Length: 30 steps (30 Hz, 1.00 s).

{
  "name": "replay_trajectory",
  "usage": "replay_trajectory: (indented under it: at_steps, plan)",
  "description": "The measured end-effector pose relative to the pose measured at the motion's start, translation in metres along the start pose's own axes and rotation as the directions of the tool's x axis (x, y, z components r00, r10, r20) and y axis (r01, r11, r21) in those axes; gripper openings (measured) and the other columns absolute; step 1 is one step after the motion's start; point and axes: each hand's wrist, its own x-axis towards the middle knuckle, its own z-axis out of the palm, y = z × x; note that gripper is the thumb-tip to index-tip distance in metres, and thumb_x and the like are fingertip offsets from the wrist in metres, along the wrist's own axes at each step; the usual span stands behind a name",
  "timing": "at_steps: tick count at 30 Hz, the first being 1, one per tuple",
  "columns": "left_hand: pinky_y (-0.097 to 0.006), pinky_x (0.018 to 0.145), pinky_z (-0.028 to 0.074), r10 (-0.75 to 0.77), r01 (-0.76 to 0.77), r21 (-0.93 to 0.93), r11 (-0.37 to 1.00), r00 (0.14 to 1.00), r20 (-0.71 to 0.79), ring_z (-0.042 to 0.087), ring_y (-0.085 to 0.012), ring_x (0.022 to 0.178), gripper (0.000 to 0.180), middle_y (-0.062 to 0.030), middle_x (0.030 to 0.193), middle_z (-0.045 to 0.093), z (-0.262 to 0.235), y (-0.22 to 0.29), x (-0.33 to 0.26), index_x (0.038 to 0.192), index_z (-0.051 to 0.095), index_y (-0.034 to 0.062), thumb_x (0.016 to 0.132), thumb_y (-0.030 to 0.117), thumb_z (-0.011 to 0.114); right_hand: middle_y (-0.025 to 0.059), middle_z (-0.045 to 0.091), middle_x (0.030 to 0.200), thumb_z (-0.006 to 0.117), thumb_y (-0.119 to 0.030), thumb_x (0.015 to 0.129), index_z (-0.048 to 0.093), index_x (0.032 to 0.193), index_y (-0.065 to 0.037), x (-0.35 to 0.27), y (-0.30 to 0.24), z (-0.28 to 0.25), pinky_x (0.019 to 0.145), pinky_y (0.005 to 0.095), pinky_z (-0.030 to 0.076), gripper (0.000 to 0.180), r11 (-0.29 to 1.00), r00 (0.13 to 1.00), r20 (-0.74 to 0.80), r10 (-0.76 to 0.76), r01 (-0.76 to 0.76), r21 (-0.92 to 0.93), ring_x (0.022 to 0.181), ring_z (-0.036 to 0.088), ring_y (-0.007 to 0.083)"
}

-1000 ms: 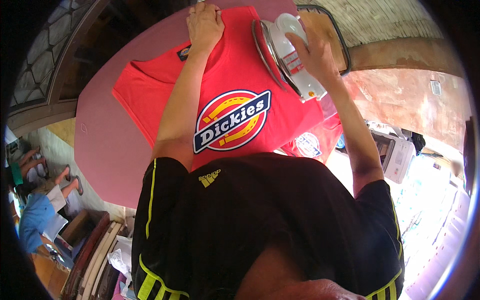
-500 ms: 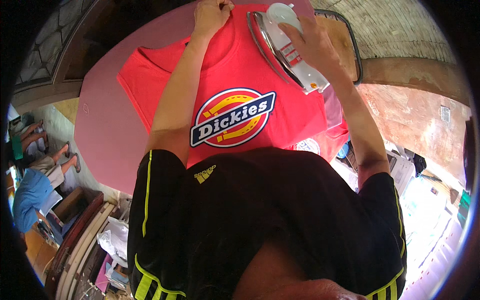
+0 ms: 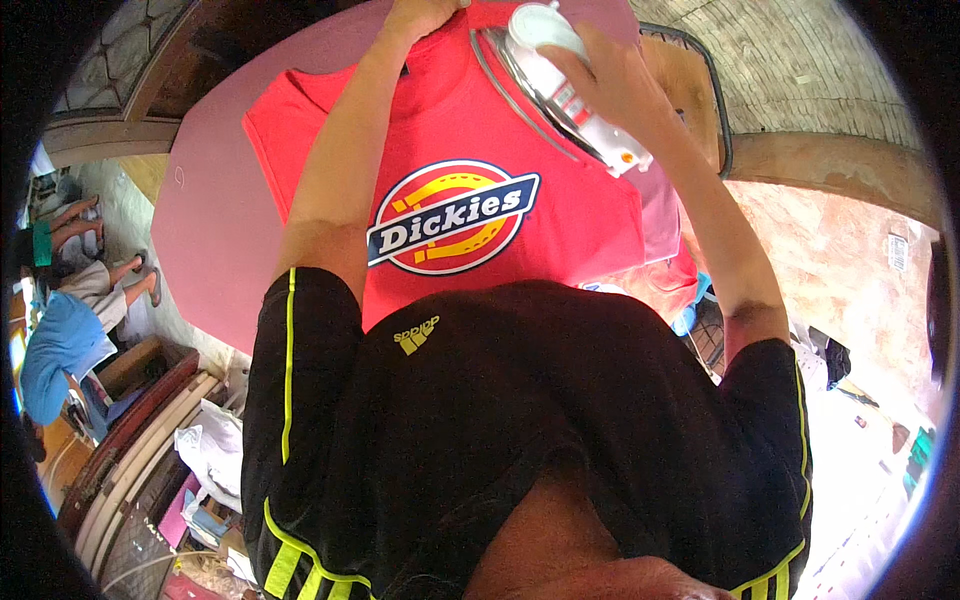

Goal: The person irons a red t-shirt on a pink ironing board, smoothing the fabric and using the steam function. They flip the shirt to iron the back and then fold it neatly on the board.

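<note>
Head view looks straight down on a red T-shirt (image 3: pixel 520 150) spread flat over a pink padded board (image 3: pixel 205 230), filling the picture from twelve o'clock down to the centre. Its cloth is bright red and mostly smooth, one short sleeve reaching out toward ten o'clock, and on the chest sits an oval badge (image 3: pixel 452 217) in yellow, red and dark blue with white lettering. A white iron (image 3: pixel 560 80) with a shiny metal soleplate edge lies tilted on the shirt at about one o'clock; the right hand (image 3: pixel 610 85) is wrapped around its handle, fingers closed over the top. The left hand (image 3: pixel 425 15) is at twelve o'clock at the shirt's collar end, partly cut off by the picture's upper edge, so whether it presses flat or pinches the cloth cannot be told. The shirt's lower hem is hidden behind the person's own black top (image 3: pixel 520 430) with yellow-green stripes, which fills the lower half. A small orange and grey label shows on the iron's side near its heel. At three o'clock a small white tag (image 3: pixel 897 252) lies on the reddish floor. At nine o'clock another person (image 3: pixel 70 330) in blue sits, blurred by the rim.
</note>
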Motion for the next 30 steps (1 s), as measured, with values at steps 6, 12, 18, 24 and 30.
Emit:
replay_trajectory:
  at_steps: [6, 12, 18, 24, 30]
  plan:
    - [-0.049, 0.096, 0.044, 0.198, -0.037, 0.433, 0.901, 0.922, -0.332, 0.053, -0.0366, 0.120, 0.033, -0.0164, 0.128, 0.058, -0.045, 0.006, -0.096, 0.119, 0.065, 0.0068, 0.096, 0.028, 0.058, 0.0309, 0.065, 0.086, 0.063, -0.038, 0.093, 0.063, 0.098, 0.005, 0.062, -0.005, 0.021, 0.070, 0.0528, 0.050, 0.043, 0.996, 0.999, -0.006, 0.038, -0.038, 0.075, 0.082, 0.064, 0.0478]
    - [-0.065, 0.101, 0.032, 0.198, 0.362, 0.704, 0.611, 0.791, -0.579, 0.040, -0.0357, 0.137, 0.059, -0.0134, 0.149, 0.043, -0.057, -0.079, -0.220, 0.141, 0.045, 0.0120, 0.099, 0.052, 0.045, 0.0270, 0.066, 0.088, 0.064, -0.035, 0.092, 0.061, 0.100, 0.002, 0.065, -0.007, 0.010, 0.069, 0.0534, 0.049, 0.039, 0.998, 0.966, 0.250, -0.063, 0.067, -0.008, 0.082, 0.063, 0.0465]
    - [-0.053, 0.094, 0.041, 0.276, 0.334, 0.745, 0.577, 0.779, -0.563, 0.049, -0.0342, 0.121, 0.036, -0.0155, 0.127, 0.055, -0.093, -0.084, -0.197, 0.126, 0.060, 0.0076, 0.098, 0.030, 0.056, 0.0241, 0.066, 0.091, 0.065, -0.032, 0.093, 0.058, 0.112, -0.001, 0.046, 0.005, -0.003, 0.068, 0.0468, 0.050, 0.037, 0.903, 0.779, 0.457, -0.430, 0.381, 0.201, 0.078, 0.066, 0.0411]
    - [-0.051, 0.084, 0.043, 0.304, 0.112, 0.653, 0.749, 0.818, -0.489, 0.055, -0.0392, 0.096, 0.029, -0.0182, 0.097, 0.060, -0.123, -0.091, -0.184, 0.094, 0.060, 0.0037, 0.093, 0.032, 0.063, 0.0235, 0.065, 0.087, 0.069, -0.032, 0.088, 0.056, 0.104, -0.002, 0.067, -0.057, 0.020, 0.064, 0.0501, 0.049, 0.037, 0.838, 0.748, 0.378, -0.545, 0.478, 0.262, 0.078, 0.064, 0.0425]
    - [-0.051, 0.075, 0.045, 0.277, 0.136, 0.638, 0.758, 0.818, -0.503, 0.057, -0.0419, 0.085, 0.031, -0.0207, 0.085, 0.061, -0.125, -0.105, -0.178, 0.089, 0.058, 0.0037, 0.091, 0.034, 0.065, 0.0269, 0.066, 0.089, 0.064, -0.038, 0.091, 0.056, 0.106, 0.000, 0.078, -0.106, 0.040, 0.071, 0.0523, 0.050, 0.042, 0.887, 0.759, 0.463, -0.458, 0.425, 0.181, 0.084, 0.065, 0.0450]
